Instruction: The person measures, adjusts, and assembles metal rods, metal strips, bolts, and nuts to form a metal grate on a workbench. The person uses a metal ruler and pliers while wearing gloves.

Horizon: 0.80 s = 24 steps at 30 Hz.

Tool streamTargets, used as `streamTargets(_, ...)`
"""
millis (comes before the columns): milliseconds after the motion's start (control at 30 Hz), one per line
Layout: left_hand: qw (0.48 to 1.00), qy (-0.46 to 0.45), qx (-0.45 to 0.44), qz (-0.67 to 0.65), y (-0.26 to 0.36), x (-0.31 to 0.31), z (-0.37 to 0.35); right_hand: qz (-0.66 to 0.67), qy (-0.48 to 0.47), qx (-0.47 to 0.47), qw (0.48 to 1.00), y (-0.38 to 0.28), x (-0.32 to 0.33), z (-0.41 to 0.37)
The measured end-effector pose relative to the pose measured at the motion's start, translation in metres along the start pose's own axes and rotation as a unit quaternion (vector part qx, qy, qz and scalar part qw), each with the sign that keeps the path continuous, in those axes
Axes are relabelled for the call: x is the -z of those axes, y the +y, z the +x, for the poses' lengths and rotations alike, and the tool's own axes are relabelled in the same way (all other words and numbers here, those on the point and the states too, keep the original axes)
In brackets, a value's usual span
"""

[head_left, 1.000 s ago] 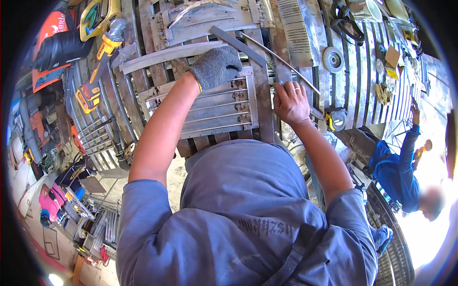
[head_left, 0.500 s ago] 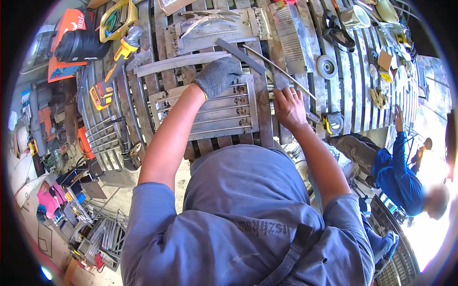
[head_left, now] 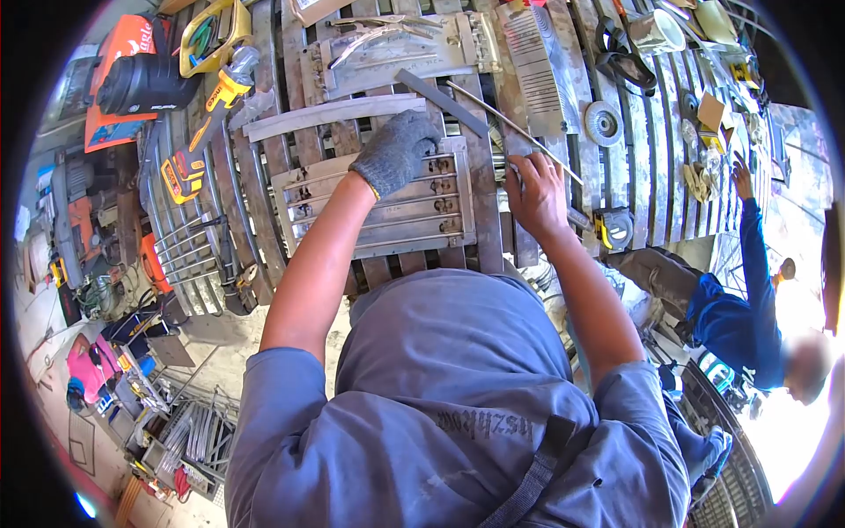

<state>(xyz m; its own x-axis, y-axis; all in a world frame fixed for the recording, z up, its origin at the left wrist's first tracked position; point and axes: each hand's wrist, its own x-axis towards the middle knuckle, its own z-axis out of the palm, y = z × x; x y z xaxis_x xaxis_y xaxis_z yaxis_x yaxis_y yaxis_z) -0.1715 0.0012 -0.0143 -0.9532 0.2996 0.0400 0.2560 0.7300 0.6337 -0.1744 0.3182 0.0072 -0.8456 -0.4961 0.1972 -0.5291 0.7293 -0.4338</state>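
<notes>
My left hand, in a dark grey knit glove, is over the upper edge of a metal jig plate. Its fingers are curled, and anything inside them is hidden. Several thin metal rods lie across the plate in parallel rows. My bare right hand is to the right of the plate, low over the slatted bench, with its fingers bent together; what they grip cannot be made out. Just above the hands are a flat grey metal bar, a long thin rod and a slightly curved metal strip.
Another jig plate lies farther back. A tape measure, a grinding disc and a ridged metal sheet are on the right. At left are a yellow cordless tool and a yellow bin. A co-worker reaches toward the bench's right end.
My right hand's fingers have bent inward more and the hand has turned slightly. My gloved left hand has dipped a little toward the plate. The co-worker's arm has stretched farther over the bench.
</notes>
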Motion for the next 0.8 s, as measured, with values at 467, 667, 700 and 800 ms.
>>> streamTargets(467, 0.999, -0.039, -0.024, 0.029, 0.001, -0.001, -0.005, 0.028, -0.009, -0.008, 1.000, -0.006, -0.029, 0.057)
streamTargets(667, 0.991, -0.115, -0.011, 0.064, 0.002, 0.005, 0.002, 0.030, -0.032, -0.011, 0.999, -0.002, -0.033, 0.053)
streamTargets(700, 0.988, -0.132, -0.003, 0.076, 0.005, 0.008, 0.003, 0.031, -0.033, -0.007, 0.999, 0.000, -0.034, 0.053)
streamTargets(800, 0.978, -0.163, 0.020, 0.125, 0.032, 0.024, 0.010, 0.031, -0.037, -0.003, 0.999, 0.002, -0.035, 0.053)
